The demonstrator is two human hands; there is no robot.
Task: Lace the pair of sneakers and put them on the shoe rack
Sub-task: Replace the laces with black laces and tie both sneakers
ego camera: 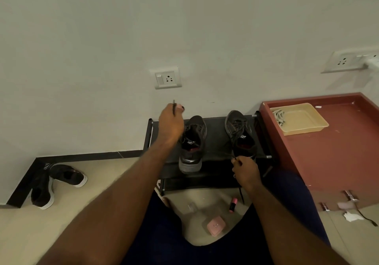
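Head: laces (pixel 174 106) in left hand (pixel 171 125), right hand (pixel 245 172); sneaker (pixel 193 141) between them

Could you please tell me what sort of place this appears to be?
Most likely a room or entryway in a home. A low black shoe rack holding two dark sneakers stands against a plain wall with a socket plate, and a second pair of shoes lies on the tiled floor.

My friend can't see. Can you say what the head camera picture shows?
On a black shoe rack by a wall sit two dark sneakers. The left hand pinches a lace end raised beside the left sneaker; the right hand pinches lace near the right sneaker.
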